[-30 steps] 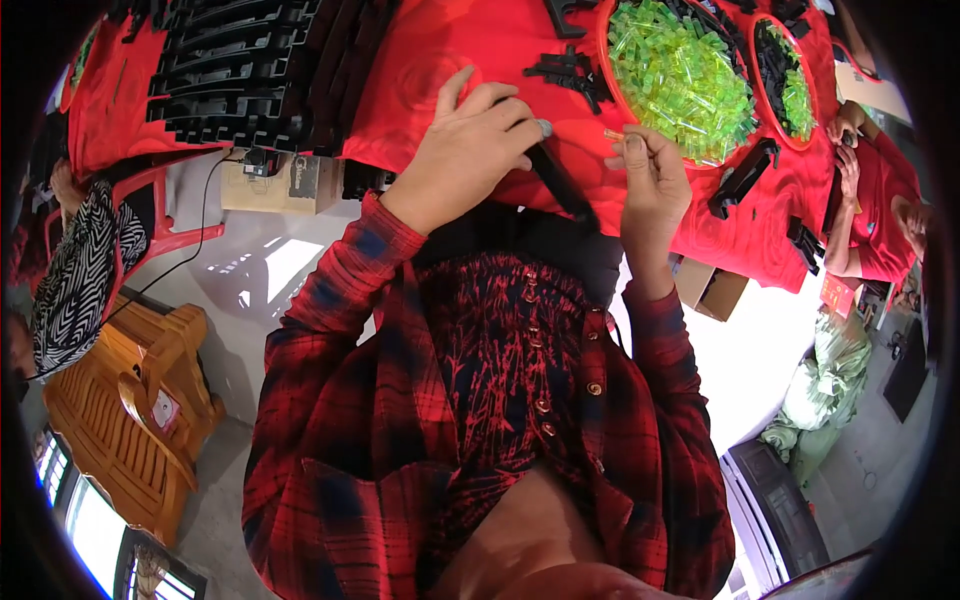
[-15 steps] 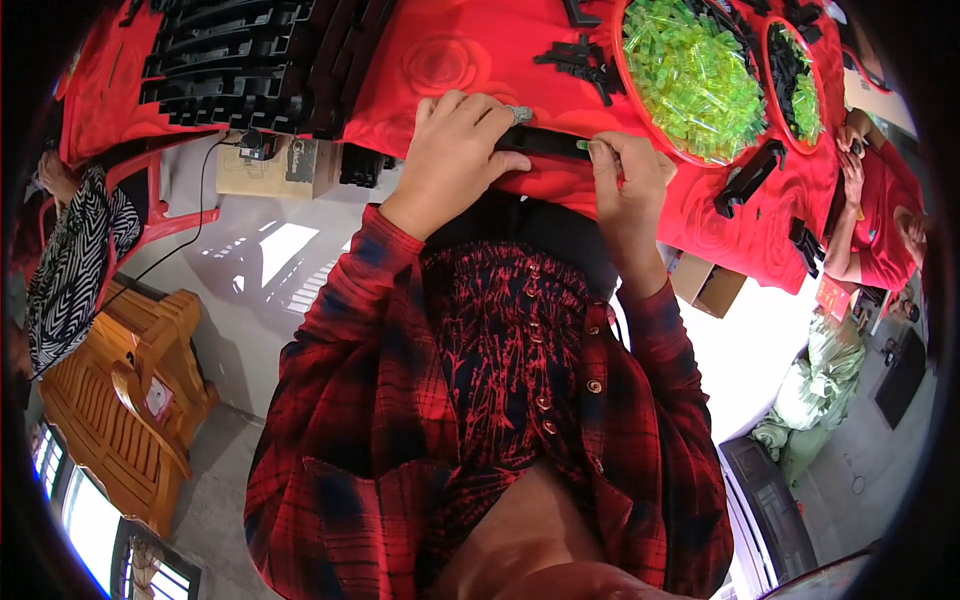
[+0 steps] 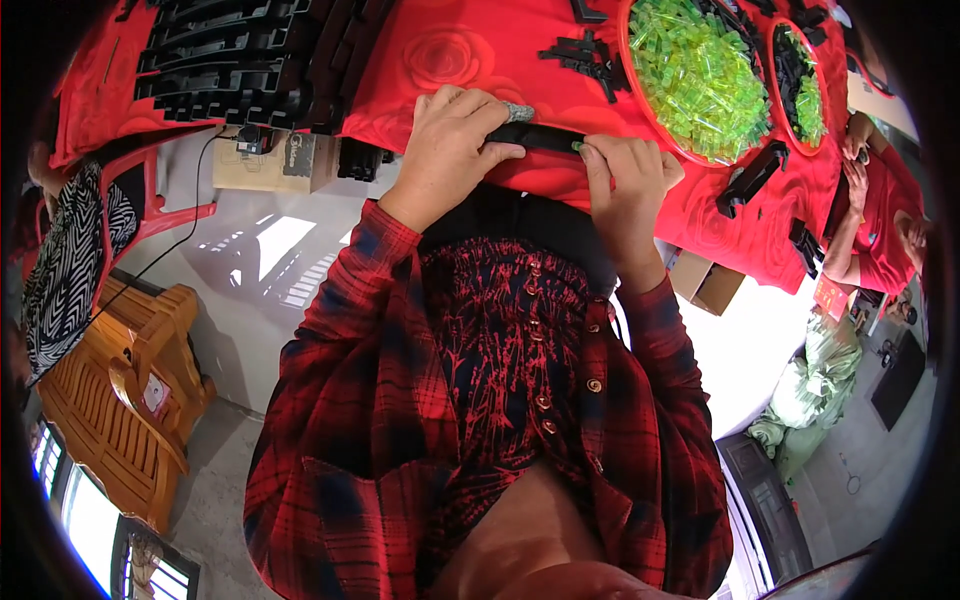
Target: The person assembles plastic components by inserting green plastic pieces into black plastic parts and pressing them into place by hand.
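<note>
A slim black plastic bar [image 3: 545, 138] lies across the front edge of the red-covered table. My left hand [image 3: 450, 145] is closed around its left end, thumb on the near side. A grey wrapping [image 3: 518, 112] shows on one of that hand's fingertips. At the bar's right end my right hand [image 3: 635, 180] is closed in a pinch, thumb and forefinger together. A small green translucent piece [image 3: 577, 147] peeks out at its thumb tip, touching the bar. Most of this piece is hidden by the fingers.
A red-rimmed tray of green translucent pieces [image 3: 695, 85] sits to the right, beside a smaller tray [image 3: 800, 90] of black and green parts. Stacked black housings [image 3: 235, 65] fill the left. Loose black parts [image 3: 585, 62] lie ahead. A person in red [image 3: 885, 220] works at the far right.
My right hand has shifted slightly left along the bar, and its thumb now sits a little lower. The left hand keeps its hold with hardly any movement.
</note>
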Demonstrator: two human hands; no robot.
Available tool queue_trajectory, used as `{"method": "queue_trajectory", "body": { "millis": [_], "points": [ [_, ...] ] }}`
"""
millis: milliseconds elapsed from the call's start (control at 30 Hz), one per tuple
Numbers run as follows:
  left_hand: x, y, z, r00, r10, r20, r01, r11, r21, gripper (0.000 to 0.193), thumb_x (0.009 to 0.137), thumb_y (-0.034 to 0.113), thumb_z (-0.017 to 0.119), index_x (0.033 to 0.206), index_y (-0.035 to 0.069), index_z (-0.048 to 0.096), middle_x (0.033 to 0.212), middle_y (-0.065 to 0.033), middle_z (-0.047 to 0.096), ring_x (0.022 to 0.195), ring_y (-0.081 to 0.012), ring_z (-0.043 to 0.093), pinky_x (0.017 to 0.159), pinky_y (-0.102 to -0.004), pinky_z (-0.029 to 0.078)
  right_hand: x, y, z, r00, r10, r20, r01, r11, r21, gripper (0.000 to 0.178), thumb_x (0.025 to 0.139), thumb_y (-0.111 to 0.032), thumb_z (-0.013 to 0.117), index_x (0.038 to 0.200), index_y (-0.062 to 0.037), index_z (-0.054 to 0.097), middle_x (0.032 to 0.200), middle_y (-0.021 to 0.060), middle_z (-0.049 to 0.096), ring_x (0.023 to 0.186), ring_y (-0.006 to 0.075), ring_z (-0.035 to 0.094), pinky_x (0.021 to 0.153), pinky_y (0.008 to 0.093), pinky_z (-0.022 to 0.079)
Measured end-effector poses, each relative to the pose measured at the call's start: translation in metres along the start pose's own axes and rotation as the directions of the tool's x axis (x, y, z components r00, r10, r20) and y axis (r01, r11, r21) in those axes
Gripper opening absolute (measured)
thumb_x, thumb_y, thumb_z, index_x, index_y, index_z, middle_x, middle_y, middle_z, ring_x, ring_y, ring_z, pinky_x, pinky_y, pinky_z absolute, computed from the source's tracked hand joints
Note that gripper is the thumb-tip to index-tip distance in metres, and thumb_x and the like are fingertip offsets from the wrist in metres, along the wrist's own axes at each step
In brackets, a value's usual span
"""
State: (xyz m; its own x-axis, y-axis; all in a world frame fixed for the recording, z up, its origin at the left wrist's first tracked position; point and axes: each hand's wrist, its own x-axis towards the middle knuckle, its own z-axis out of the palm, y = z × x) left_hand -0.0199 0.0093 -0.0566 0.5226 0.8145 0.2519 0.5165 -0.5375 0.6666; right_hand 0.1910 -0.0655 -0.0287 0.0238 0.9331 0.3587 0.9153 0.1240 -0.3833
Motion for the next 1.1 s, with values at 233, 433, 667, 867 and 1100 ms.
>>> {"method": "queue_trajectory", "body": {
  "millis": [233, 433, 667, 867, 1100],
  "points": [
    [0.000, 0.000, 0.000, 1.000, -0.002, 0.001, 0.002, 1.000, 0.000, 0.033, 0.074, 0.028, 0.079, 0.100, 0.011, 0.068, 0.097, -0.0005, 0.063, 0.096, -0.0252, 0.053, 0.085, -0.0389, 0.038, 0.001, -0.003, -0.002, 1.000, -0.005, 0.015, 0.005, 0.999, -0.053, 0.009, 0.083, -0.015, 0.074, 0.091, -0.0148, 0.073, 0.086, -0.0015, 0.068, 0.084, 0.0182, 0.057, 0.090, 0.0376, 0.029],
    [0.001, 0.001, -0.001, 1.000, -0.003, 0.002, 0.003, 1.000, 0.005, 0.034, 0.073, 0.027, 0.080, 0.099, 0.009, 0.067, 0.097, -0.0017, 0.063, 0.096, -0.0260, 0.054, 0.085, -0.0391, 0.038, -0.001, -0.003, 0.001, 1.000, -0.021, 0.000, 0.021, 0.996, -0.087, 0.010, 0.081, -0.015, 0.075, 0.091, -0.0149, 0.073, 0.082, -0.0011, 0.068, 0.082, 0.0188, 0.059, 0.091, 0.0382, 0.032],
    [0.000, -0.001, 0.000, 1.000, -0.013, 0.019, 0.013, 1.000, -0.004, 0.034, 0.075, 0.030, 0.078, 0.102, 0.012, 0.068, 0.096, -0.0002, 0.062, 0.096, -0.0256, 0.053, 0.085, -0.0397, 0.038, -0.004, -0.003, 0.007, 0.999, -0.023, -0.037, 0.018, 0.990, -0.143, 0.009, 0.080, -0.017, 0.073, 0.089, -0.0153, 0.071, 0.078, -0.0038, 0.067, 0.082, 0.0151, 0.060, 0.095, 0.0428, 0.032],
    [0.001, -0.002, 0.002, 1.000, -0.003, 0.013, 0.003, 1.000, 0.000, 0.034, 0.074, 0.030, 0.079, 0.100, 0.012, 0.068, 0.095, 0.0004, 0.062, 0.095, -0.0249, 0.053, 0.084, -0.0397, 0.037, -0.005, -0.004, 0.011, 0.996, -0.052, -0.068, 0.042, 0.987, -0.153, 0.012, 0.078, -0.015, 0.077, 0.089, -0.0149, 0.073, 0.077, -0.0023, 0.066, 0.079, 0.0167, 0.059, 0.092, 0.0364, 0.032],
    [0.001, -0.003, 0.004, 1.000, -0.002, 0.009, 0.002, 1.000, -0.001, 0.033, 0.074, 0.030, 0.079, 0.099, 0.012, 0.068, 0.094, 0.0013, 0.062, 0.095, -0.0241, 0.052, 0.084, -0.0393, 0.037, -0.006, -0.004, 0.016, 0.994, -0.041, -0.106, 0.031, 0.995, -0.094, 0.016, 0.076, -0.011, 0.078, 0.090, -0.0138, 0.072, 0.078, -0.0010, 0.067, 0.079, 0.0174, 0.059, 0.088, 0.0356, 0.033]
  ]
}}
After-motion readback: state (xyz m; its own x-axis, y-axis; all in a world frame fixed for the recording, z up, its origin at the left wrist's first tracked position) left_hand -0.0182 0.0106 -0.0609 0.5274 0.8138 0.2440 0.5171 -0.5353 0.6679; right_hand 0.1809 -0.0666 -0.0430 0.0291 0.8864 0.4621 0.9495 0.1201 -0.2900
